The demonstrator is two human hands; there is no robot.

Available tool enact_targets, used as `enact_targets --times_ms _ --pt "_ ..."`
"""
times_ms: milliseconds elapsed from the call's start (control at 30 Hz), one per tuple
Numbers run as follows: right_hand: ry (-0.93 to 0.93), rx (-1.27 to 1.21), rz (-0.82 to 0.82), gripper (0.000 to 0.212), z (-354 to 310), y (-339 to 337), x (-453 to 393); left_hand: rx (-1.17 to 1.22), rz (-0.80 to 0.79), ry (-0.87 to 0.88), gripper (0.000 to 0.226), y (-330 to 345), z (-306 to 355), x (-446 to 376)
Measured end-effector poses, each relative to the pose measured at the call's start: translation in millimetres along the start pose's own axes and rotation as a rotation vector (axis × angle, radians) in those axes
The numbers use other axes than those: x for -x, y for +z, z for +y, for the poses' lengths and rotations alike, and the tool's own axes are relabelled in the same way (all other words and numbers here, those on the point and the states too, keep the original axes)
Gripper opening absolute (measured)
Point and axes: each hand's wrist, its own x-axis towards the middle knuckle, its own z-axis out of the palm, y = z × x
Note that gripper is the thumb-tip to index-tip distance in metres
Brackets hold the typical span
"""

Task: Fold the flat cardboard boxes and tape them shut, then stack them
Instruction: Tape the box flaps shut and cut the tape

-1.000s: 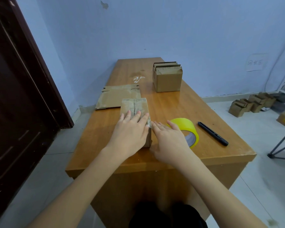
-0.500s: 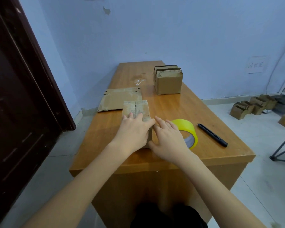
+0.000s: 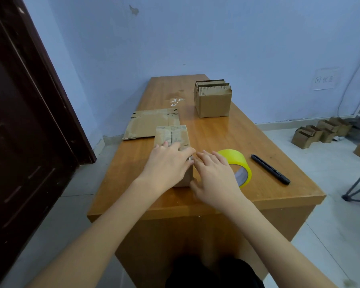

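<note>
Pressing flat as before — both hands (image 3: 166, 167) (image 3: 215, 177) on box (image 3: 172, 134), fingers straight, grip wide.

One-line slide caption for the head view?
Left hand presses the taped box top, right hand smooths its side; tape roll beside.

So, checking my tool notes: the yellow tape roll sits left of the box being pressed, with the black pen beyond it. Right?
Not quite. The head view shows the yellow tape roll to the right of the box being pressed, with the black pen beyond it.
</note>
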Motion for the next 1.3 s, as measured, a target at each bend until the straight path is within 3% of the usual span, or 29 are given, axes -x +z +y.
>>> enact_targets --times_ms 133,233,367,433,533,633,667,733,833,967,1067,1200,1300 --pt "-0.028 0.022 -0.026 0.057 2 -1 -1 0.008 -0.017 0.010 0.039 1 -4 0" --pt "-0.037 0.013 -0.143 0.061 1 -8 -2 -0.018 -0.020 0.023 0.040 2 -6 0" --pt "-0.067 0.097 -0.087 0.059 6 -13 -6 -0.004 0.027 0.065 0.036 4 -9 -2" --pt "-0.060 0.005 -0.009 0.053 10 -18 -6 0.008 0.046 0.108 0.038 4 -11 -2" --pt "0.103 -0.232 0.063 0.035 30 -34 -5 -0.007 0.028 0.153 0.039 2 -16 -3" --pt "0.362 -0.245 0.189 0.023 74 -36 -6 -0.067 -0.017 0.164 0.034 0 -16 -4" --pt "0.451 -0.181 0.171 0.024 92 -32 -7 -0.081 -0.028 0.165 0.033 0 -16 -4" --pt "0.569 0.012 -0.018 0.029 122 -18 -5 -0.101 -0.040 0.173 0.032 0 -15 -4" --pt "0.623 0.208 -0.287 0.035 146 2 3 -0.117 -0.020 0.194 0.031 2 -18 -6" --pt "0.619 0.257 -0.269 0.031 154 13 6 -0.090 0.006 0.233 0.029 1 -17 -10" --pt "0.641 0.146 -0.181 0.020 153 7 2 -0.069 -0.019 0.248 0.031 -1 -21 -10" --pt "0.610 -0.190 0.058 0.019 129 -27 -1 -0.027 -0.040 0.237 0.054 -8 -23 -8" --pt "0.502 -0.541 -0.012 0.020 93 -59 0 -0.042 -0.054 0.185 0.046 -11 -24 -11"
